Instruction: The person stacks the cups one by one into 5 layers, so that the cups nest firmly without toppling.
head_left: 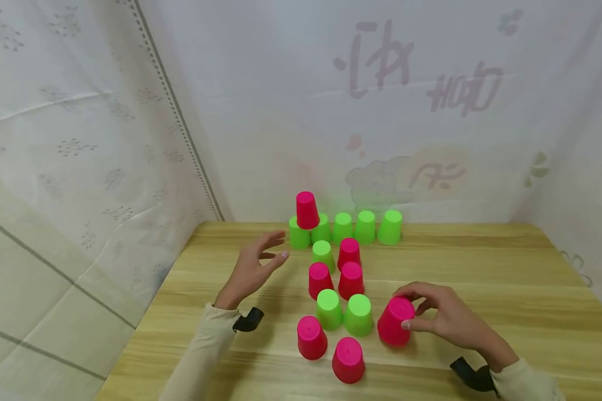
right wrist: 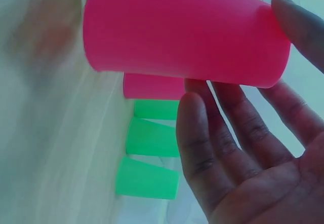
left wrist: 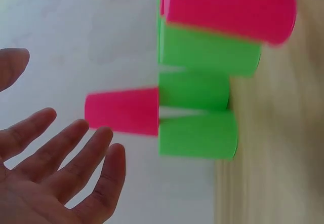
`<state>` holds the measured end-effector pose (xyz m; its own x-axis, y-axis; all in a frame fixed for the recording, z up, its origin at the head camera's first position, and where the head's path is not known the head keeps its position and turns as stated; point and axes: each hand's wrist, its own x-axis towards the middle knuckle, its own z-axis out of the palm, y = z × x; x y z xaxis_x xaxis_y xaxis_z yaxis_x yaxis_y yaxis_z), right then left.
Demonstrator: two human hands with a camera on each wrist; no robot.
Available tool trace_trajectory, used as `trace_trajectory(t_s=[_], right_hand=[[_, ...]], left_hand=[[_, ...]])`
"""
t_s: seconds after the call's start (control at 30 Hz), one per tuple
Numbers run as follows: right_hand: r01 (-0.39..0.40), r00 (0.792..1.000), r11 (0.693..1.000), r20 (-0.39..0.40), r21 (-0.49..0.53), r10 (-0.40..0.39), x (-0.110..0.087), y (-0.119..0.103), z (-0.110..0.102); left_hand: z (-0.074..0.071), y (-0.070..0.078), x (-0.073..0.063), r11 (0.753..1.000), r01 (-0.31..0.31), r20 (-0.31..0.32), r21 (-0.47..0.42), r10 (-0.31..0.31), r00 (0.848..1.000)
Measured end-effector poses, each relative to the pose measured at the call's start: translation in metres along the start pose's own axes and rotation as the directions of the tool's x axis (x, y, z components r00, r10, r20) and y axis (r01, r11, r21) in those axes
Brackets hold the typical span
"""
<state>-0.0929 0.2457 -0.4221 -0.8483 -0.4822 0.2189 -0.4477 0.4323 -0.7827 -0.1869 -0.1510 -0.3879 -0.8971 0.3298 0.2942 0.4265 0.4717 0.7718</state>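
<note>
My right hand [head_left: 448, 317] grips an upside-down pink cup [head_left: 393, 323] by its upper part, between thumb and fingers. In the right wrist view that cup [right wrist: 182, 29] fills the top, its wide rim close over the wood. My left hand [head_left: 253, 267] holds nothing, fingers loosely spread, left of the cups. Nearest to it, a pink cup [head_left: 307, 210] stands upside down across two green cups [head_left: 299, 233] at the back row's left end. The left wrist view shows this stacked cup [left wrist: 124, 111] just beyond the fingertips.
More green cups [head_left: 365, 227] continue the back row to the right. Before it, pink and green cups [head_left: 323, 255] stand upside down in pairs toward the front, ending with two pink cups [head_left: 348, 360]. Printed cloth [head_left: 281, 111] hangs behind the wooden table [head_left: 481, 267].
</note>
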Motion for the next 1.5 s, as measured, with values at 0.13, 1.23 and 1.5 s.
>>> trace_trajectory(t_s=[0.13, 1.23, 1.5], right_hand=[[0.017, 1.000, 0.999, -0.003, -0.045, -0.017, 0.013, 0.003, -0.015], [-0.081, 0.996, 0.978, -0.056, -0.191, 0.071, 0.168, -0.016, -0.049], [-0.152, 0.986, 0.976, -0.094, -0.158, 0.138, 0.196, -0.017, -0.040]], left_hand=[[0.013, 0.008, -0.020, 0.999, -0.001, 0.047, -0.041, 0.003, 0.999], [0.055, 0.002, -0.083, 0.993, -0.007, 0.386, -0.118, 0.052, 0.921], [0.053, 0.000, -0.086, 0.995, 0.002, 0.410, -0.103, 0.041, 0.911]])
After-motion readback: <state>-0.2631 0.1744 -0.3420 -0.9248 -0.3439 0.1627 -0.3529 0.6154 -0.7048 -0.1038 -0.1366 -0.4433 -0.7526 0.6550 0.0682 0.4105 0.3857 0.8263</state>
